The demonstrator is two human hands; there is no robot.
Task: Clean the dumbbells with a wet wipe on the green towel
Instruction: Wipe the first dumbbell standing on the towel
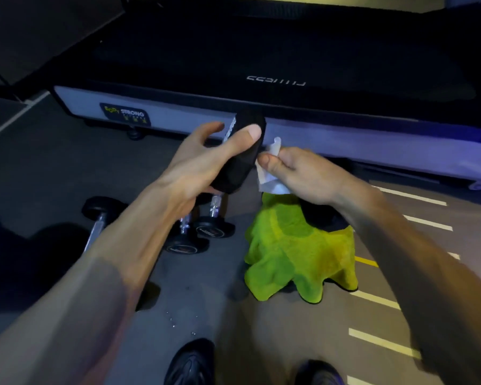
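The left hand (pixel 203 159) grips a black hex dumbbell (pixel 239 154) held up in the air, thumb across its end. The right hand (pixel 303 173) pinches a white wet wipe (pixel 267 176) against the dumbbell's lower head. Below them, a crumpled green towel (pixel 297 254) lies on the grey floor (pixel 53 176), draped over something dark. Just left of the towel, three more dumbbells (pixel 203 232) rest on the floor. A treadmill (pixel 261 65) stands beyond.
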